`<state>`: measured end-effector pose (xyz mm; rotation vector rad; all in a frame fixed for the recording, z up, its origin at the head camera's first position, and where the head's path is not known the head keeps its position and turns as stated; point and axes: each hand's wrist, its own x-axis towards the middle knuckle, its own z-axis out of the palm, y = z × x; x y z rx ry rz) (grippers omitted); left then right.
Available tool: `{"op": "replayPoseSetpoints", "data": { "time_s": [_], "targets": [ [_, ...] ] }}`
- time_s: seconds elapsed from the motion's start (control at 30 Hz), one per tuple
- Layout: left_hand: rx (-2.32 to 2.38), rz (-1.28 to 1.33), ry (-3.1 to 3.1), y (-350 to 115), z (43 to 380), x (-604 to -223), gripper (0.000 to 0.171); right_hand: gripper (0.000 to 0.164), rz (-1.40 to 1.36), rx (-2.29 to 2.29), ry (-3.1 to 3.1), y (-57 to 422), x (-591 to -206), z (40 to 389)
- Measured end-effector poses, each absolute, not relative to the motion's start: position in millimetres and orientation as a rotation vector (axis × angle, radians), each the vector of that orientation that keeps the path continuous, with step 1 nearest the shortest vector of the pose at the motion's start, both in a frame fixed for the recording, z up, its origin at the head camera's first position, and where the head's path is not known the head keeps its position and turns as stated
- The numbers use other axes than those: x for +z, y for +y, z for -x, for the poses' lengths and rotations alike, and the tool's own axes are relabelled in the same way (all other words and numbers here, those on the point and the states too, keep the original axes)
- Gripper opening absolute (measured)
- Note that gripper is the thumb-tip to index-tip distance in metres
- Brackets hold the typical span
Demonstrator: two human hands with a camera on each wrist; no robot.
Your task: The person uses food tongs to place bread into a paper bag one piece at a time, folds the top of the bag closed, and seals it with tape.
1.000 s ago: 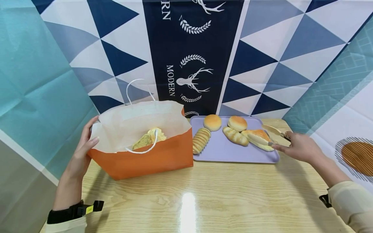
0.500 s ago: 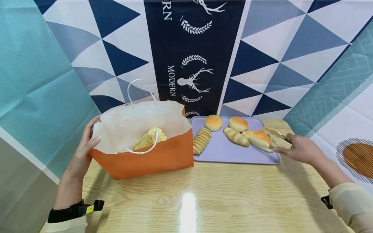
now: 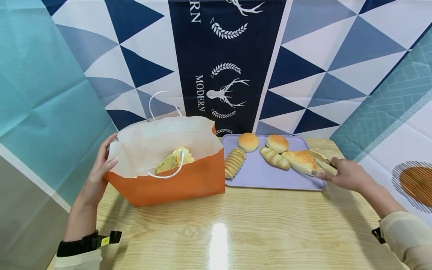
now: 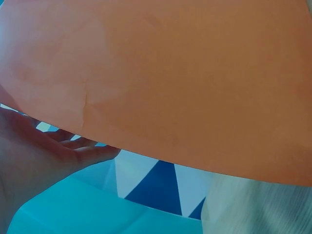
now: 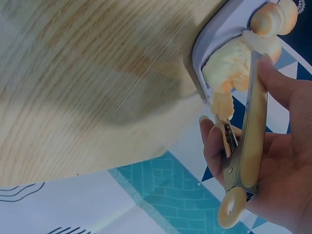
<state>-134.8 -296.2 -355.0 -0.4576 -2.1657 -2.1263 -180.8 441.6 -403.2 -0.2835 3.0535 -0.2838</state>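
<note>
In the head view, my left hand (image 3: 94, 174) grips the left rim of an orange paper bag (image 3: 168, 193); the left wrist view shows its fingers partly hidden behind the orange paper (image 4: 175, 87). Two breads, one greenish (image 3: 167, 164) and one pale yellow (image 3: 183, 154), lie inside the bag. My right hand (image 3: 349, 174) holds food tongs (image 5: 252, 131) by their handles. Their arms lie on either side of a triangular golden-topped bread (image 3: 300, 160) at the right end of a lilac tray (image 3: 260, 180). Whether both tips touch that bread, I cannot tell.
On the tray lie two round buns (image 3: 248, 142) (image 3: 277, 143), a striped oval bread (image 3: 275, 158) and a ridged long bread (image 3: 235, 163) beside the bag. Wooden table (image 3: 263, 225) extends in front. A patterned cloth (image 3: 222, 48) hangs close behind.
The tongs' near arm has gone from across the top of the triangular bread to its near side. My right hand has shifted slightly right and down; the left hand keeps its place on the bag.
</note>
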Motion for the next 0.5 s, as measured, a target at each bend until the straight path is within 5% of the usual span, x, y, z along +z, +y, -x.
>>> {"op": "replayPoseSetpoints", "data": {
  "time_s": [0.5],
  "targets": [
    [-2.122,0.454,-2.174,-296.4,133.5,-354.0,0.066,0.055,0.272,-0.305,3.048,442.9,-408.5,178.7]
  ]
}}
